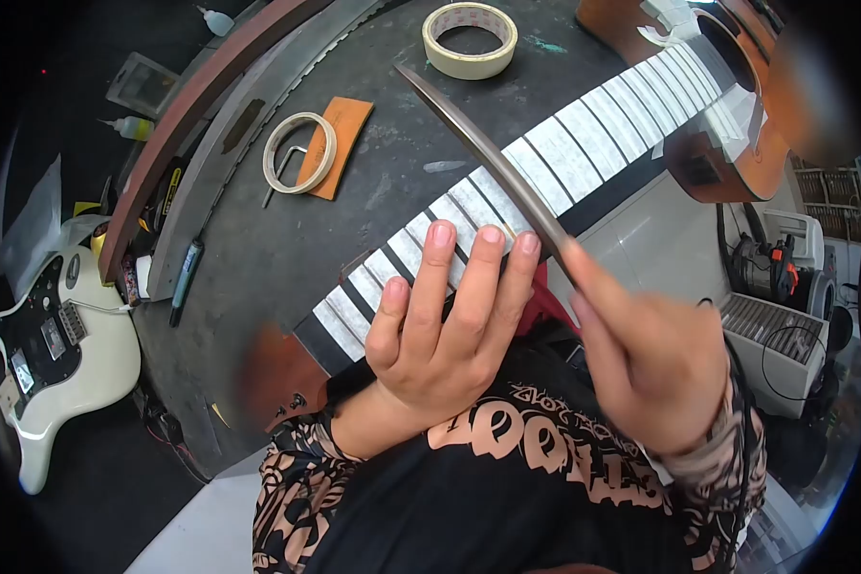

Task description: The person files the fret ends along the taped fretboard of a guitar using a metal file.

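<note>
A guitar neck (584, 143) lies diagonally over the bench, its fretboard covered with pale tape strips between the frets. My left hand (440, 335) rests on the lower part of the fretboard, fingers stretched out and slightly apart. In my closed right hand (655, 354) is a long, dark, tapered file (478, 143). It crosses over the neck just beyond my left fingertips, its pointed tip toward the upper left. Whether the file touches a fret I cannot tell. The reddish-brown headstock (282, 373) is at the lower left, and the guitar body (727, 158) is at the upper right.
Two tape rolls, a large one (469, 40) and a thin one (299, 153), sit on the dark bench (249, 249). A tan block (349, 134) lies partly under the thin one. A blue pen-like tool (187, 273) is near the left edge. A white electric guitar (96, 335) stands farther left.
</note>
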{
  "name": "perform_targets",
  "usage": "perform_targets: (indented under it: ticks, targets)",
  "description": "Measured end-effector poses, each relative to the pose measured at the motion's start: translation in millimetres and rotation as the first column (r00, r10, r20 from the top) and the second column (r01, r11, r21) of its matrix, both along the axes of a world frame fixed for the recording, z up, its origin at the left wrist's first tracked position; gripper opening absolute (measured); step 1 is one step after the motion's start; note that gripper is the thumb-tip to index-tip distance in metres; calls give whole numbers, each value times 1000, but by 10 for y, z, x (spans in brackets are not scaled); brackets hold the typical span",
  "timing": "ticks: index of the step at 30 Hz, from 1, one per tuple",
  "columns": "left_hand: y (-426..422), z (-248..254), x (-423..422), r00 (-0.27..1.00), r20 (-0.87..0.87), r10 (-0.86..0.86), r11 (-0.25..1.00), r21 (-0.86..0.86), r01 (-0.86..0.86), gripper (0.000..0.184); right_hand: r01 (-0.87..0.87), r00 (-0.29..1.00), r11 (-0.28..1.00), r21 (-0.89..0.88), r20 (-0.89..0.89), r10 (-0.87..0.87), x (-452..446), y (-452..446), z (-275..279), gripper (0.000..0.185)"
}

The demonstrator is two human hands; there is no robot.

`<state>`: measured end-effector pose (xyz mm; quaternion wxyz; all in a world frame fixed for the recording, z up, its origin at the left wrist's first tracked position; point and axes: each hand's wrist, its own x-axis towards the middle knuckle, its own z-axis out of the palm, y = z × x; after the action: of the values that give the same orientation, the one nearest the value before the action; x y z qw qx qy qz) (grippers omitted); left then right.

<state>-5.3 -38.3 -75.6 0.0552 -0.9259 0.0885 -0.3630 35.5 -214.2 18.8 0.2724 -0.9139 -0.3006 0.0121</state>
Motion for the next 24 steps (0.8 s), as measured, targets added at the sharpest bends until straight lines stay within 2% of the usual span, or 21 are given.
perform_targets:
  ticks: [3, 6, 7, 10, 11, 12, 15, 17, 18, 21, 23, 24]
  targets:
    - [-2, 8, -1, 1000, -4, -7, 1000, -19, 7, 41, 2, 1000, 1000, 5, 1, -2, 16, -3, 4, 46]
    - [11, 2, -5, 1000, -5, -15, 1000, -25, 15, 41, -44, 999, 990, -137, -5, 44, -390, -443, 34, 52]
    - [13, 8, -11, 1000, -13, -24, 1000, -8, 24, 41, -62, 994, 991, -117, 79, 71, -537, -601, -29, 53]
    - [7, -11, 9, 1000, -1, -11, 1000, -2, 11, 42, -51, 996, 994, -95, 68, 58, -625, -681, -38, 52]
    - [8, -11, -2, 1000, 0, -19, 1000, -1, 19, 42, -20, 998, 997, -73, 57, 24, -648, -629, -1, 51]
    - [9, -5, -3, 1000, -1, -26, 1000, -1, 26, 42, 5, 995, 995, -99, -101, -15, -543, -498, 92, 50]
    - [2, 12, -15, 1000, -9, -6, 1000, 2, 6, 41, -12, 996, 988, -156, -90, -3, -37, -78, 114, 48]
    - [5, 7, -5, 1000, -7, -3, 1000, -14, 3, 40, 11, 997, 1000, 15, -70, -10, 63, -1, 3, 46]
    - [11, 2, 8, 1000, -8, -4, 1000, -20, 3, 40, -22, 1000, 1000, -19, 15, 23, -6, -114, -35, 53]
    - [4, -10, 2, 1000, -5, -6, 999, -33, 6, 40, -88, 996, 991, -100, 9, 90, -376, -549, 27, 56]
    - [11, -17, 16, 1000, 14, -17, 1000, -26, 17, 40, -58, 998, 996, -72, 27, 60, -650, -775, -41, 55]
    - [4, -14, 15, 1000, 10, -16, 1000, -27, 16, 40, -30, 999, 995, -94, -23, 28, -722, -787, -6, 54]
